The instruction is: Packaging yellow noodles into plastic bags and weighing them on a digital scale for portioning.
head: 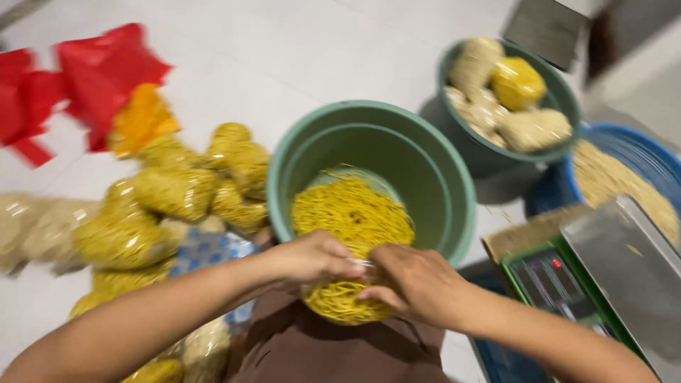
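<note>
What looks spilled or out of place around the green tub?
A few loose noodle strands lie on the floor between the green tub and the blue basin. Both hands, left hand and right hand, grip a noodle bag.

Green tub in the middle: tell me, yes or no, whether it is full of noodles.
No: the green tub shows bare inner wall, and both hands hold the noodle bundle at its near rim.
</note>
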